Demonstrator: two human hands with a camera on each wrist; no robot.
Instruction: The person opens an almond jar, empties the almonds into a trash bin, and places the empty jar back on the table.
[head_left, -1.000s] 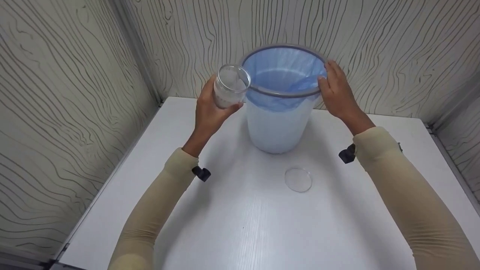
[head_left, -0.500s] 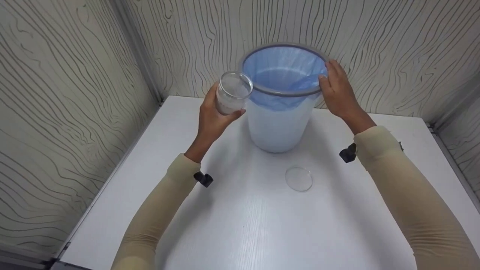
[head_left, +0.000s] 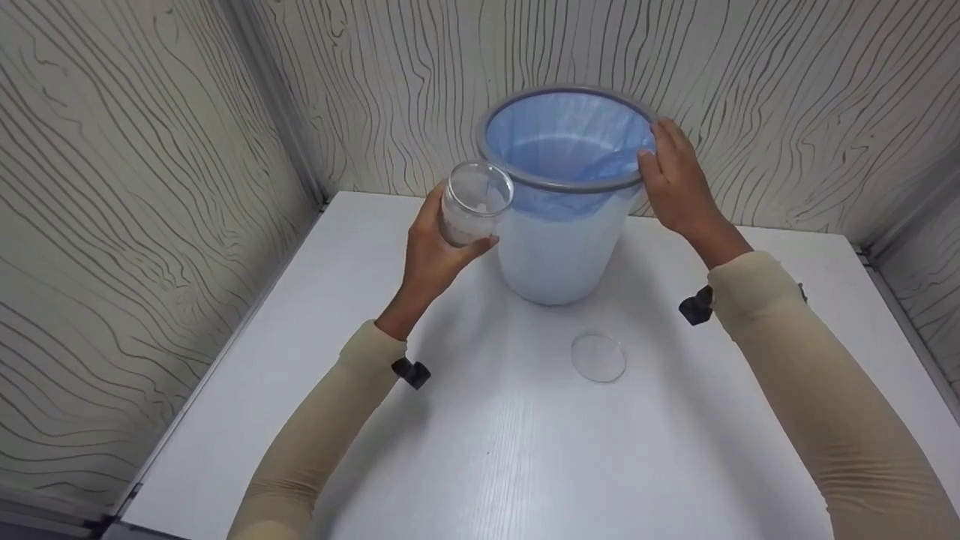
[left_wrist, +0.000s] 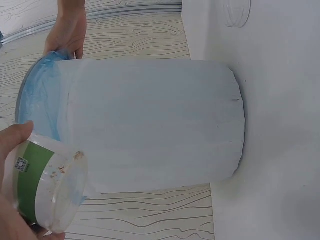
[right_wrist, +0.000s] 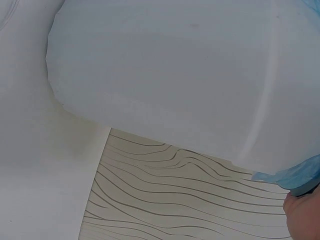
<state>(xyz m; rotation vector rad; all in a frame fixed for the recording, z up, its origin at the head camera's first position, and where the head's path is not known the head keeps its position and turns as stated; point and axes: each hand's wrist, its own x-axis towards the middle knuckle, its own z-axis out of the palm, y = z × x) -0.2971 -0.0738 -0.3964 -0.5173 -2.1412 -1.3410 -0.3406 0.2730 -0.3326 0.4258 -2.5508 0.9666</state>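
Note:
My left hand (head_left: 435,259) holds a clear plastic jar (head_left: 480,199) in front of the bin's left rim, its open mouth up. In the left wrist view the jar (left_wrist: 62,185) shows a green and white label with a QR code and brown specks near its base. A white bin (head_left: 559,255) stands on the table, lined with a blue bag (head_left: 555,135) and topped by a grey ring. My right hand (head_left: 679,180) grips this ring and the bag at the right side. Part of the right hand (right_wrist: 305,217) shows in the right wrist view, beside the blue bag.
A thin, clear round lid (head_left: 598,358) lies flat on the white table (head_left: 480,450), in front of the bin. Panels with a wood-grain pattern (head_left: 405,90) rise behind the table and along both sides.
My left hand has come down and a little to the right with the jar, nearer to me. The right hand stays on the bin's rim, and the lid has not moved.

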